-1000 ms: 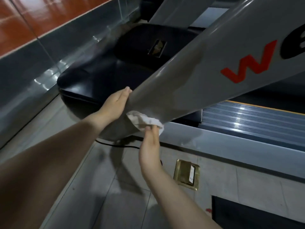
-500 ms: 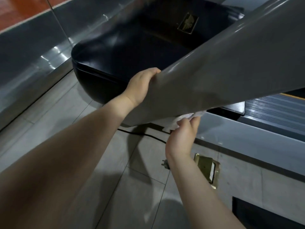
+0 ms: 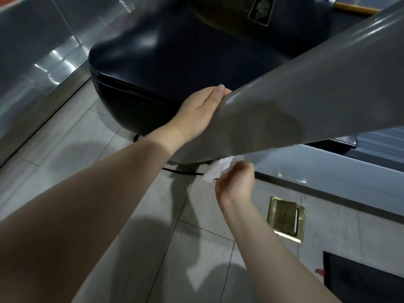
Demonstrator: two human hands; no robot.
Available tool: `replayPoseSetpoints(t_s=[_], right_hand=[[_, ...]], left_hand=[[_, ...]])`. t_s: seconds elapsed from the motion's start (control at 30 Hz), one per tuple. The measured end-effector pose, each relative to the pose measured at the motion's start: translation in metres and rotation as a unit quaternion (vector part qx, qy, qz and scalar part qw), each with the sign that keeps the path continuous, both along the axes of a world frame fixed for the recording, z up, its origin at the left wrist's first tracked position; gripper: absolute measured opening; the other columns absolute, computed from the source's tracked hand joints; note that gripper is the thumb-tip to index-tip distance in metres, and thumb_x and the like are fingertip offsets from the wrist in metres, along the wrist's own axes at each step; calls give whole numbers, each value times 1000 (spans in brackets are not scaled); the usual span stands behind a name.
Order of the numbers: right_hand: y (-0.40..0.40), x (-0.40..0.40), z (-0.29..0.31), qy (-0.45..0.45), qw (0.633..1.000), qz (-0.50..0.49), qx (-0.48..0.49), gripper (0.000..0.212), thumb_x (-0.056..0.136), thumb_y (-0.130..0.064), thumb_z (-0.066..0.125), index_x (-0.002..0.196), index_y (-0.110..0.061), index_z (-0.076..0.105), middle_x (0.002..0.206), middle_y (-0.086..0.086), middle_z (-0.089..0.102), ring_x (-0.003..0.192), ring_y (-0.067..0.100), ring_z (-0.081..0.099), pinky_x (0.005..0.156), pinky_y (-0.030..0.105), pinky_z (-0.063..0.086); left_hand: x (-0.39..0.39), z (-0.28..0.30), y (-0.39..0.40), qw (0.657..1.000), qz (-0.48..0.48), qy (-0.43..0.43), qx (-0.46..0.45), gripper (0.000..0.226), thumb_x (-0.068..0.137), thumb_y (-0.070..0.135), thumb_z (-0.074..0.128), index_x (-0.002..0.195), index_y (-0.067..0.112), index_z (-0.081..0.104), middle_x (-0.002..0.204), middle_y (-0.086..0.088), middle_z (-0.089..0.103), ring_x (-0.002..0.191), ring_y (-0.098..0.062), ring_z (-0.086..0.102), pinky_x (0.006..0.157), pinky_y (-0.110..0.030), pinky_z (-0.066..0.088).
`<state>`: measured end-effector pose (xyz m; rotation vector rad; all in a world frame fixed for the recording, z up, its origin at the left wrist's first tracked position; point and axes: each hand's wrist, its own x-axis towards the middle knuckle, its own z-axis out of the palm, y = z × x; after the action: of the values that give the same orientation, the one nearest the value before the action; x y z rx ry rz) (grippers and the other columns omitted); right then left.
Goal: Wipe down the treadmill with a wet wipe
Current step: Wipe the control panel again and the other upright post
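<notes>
The treadmill's wide grey upright slants from the upper right down to its foot near the floor. My left hand lies flat against the upright's left edge, fingers together, gripping nothing. My right hand is closed on a crumpled white wet wipe, held at the underside of the upright just above the grey side rail. The dark blue motor cover sits behind the upright.
A black power cable runs on the tiled floor under the upright's foot. A brass floor socket is set in the tiles at right, with a dark mat beyond. A shiny metal wall skirting runs along the left.
The view has tilted down and closer to the base. My right hand with the wipe has slid along the upright's lower edge; my left hand stays against its left side.
</notes>
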<state>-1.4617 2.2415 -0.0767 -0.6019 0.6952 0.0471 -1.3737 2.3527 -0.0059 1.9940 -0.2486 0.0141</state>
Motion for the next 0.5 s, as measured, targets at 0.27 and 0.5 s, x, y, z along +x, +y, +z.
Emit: replayPoseSetpoints(t_s=[0.27, 0.5], right_hand=[[59, 34, -68, 125, 965, 198, -117, 24, 96, -2, 41, 81, -22, 42, 79, -1, 46, 64, 11, 49, 60, 24, 46], [76, 55, -91, 139, 973, 165, -85, 32, 91, 14, 25, 80, -10, 44, 71, 7, 43, 51, 20, 49, 39, 22, 42]], left_hand=[[1, -8, -2, 999, 14, -10, -29, 44, 106, 43, 31, 113, 25, 71, 107, 11, 69, 105, -3, 62, 99, -36, 48], [1, -10, -8, 997, 54, -36, -42, 48, 101, 48, 29, 104, 29, 73, 102, 11, 71, 101, -6, 64, 93, -38, 50]])
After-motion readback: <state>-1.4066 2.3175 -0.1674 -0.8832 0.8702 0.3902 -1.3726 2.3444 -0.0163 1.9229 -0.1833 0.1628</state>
